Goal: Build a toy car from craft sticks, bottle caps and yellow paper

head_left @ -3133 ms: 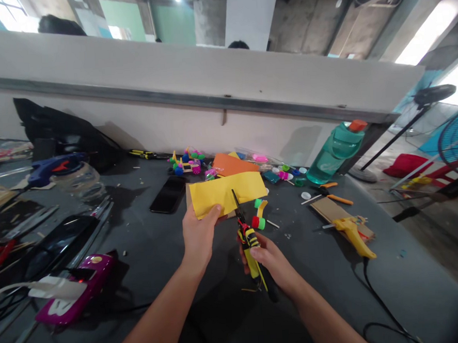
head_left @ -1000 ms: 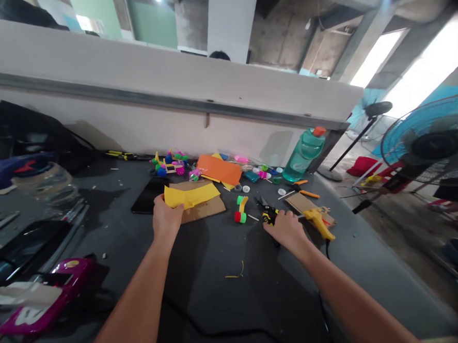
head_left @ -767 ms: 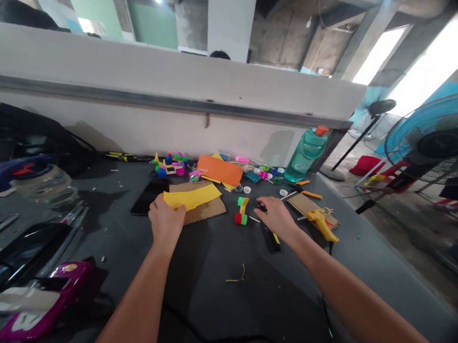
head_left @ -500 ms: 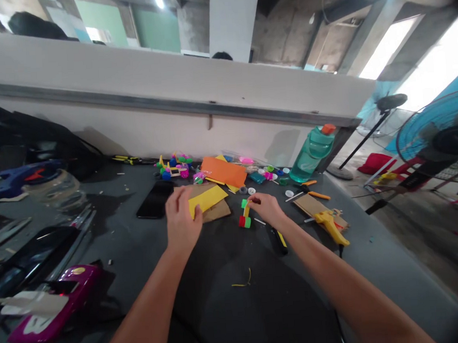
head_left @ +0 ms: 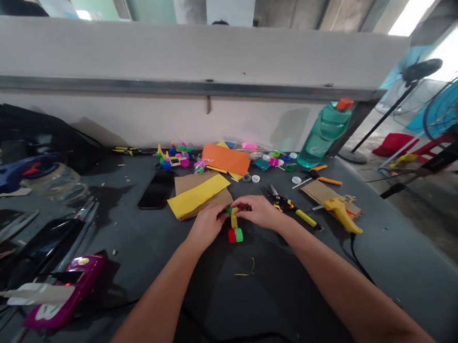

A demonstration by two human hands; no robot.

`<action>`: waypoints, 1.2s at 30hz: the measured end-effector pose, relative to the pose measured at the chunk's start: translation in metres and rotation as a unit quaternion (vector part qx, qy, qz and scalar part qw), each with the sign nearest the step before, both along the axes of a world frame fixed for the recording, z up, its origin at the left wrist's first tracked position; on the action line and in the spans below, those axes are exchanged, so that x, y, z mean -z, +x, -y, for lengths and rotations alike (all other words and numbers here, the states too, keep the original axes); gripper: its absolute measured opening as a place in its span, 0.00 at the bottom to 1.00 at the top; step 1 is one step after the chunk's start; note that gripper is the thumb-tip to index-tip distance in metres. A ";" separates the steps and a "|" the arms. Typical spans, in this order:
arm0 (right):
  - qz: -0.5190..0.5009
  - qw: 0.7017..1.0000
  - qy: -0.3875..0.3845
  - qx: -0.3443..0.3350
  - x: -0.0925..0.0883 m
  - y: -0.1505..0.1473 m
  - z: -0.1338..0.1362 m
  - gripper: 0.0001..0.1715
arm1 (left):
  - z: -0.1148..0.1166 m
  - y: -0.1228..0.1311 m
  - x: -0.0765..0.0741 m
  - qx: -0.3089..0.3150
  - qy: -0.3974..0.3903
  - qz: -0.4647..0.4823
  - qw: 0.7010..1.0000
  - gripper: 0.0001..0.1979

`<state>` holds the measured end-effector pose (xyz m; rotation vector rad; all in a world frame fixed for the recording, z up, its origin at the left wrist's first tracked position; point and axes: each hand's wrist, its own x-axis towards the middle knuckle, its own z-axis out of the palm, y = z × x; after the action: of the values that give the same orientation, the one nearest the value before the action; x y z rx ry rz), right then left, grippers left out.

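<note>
Both my hands meet over the dark table around a small piece made of a yellow strip [head_left: 234,220] with coloured caps at its ends. Its red and green caps [head_left: 235,236] face me. My left hand [head_left: 208,225] pinches the far green end from the left. From the right, my right hand [head_left: 259,211] has its fingers closed at the top of the strip, partly hiding it. Just behind my left hand, a yellow sheet [head_left: 199,195] lies on brown cardboard [head_left: 183,183]. Black-and-yellow pliers [head_left: 290,204] rest beside my right wrist.
A yellow glue gun [head_left: 342,213] leans on cardboard at right, near a green bottle [head_left: 323,134]. A phone [head_left: 156,190], orange paper [head_left: 225,159] and small colourful models [head_left: 174,157] lie farther back. A purple power strip [head_left: 75,289] sits at left; a thin yellow scrap [head_left: 246,270] lies in front.
My left hand has left the yellow sheet and come right to the small capped piece. The piece has shifted slightly left and nearer me. The view has tilted down.
</note>
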<state>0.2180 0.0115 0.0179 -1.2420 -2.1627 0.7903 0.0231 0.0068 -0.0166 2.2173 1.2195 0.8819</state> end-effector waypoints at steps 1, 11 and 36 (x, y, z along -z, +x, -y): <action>-0.015 1.000 -0.013 0.010 0.002 0.003 -0.001 0.16 | 0.000 0.000 0.000 -0.013 -0.014 0.000 1.000 0.15; 0.009 0.997 -0.041 -0.057 0.015 0.028 -0.012 0.27 | 0.000 0.011 0.005 0.006 -0.135 0.041 0.990 0.20; 0.130 0.991 -0.013 -0.015 0.003 0.035 -0.009 0.17 | 0.003 -0.002 -0.018 -0.037 -0.070 -0.055 0.995 0.16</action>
<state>0.2532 0.0201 0.0147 -1.3941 -2.3879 0.7038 0.0207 0.0034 0.0016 2.1434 1.3791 0.6871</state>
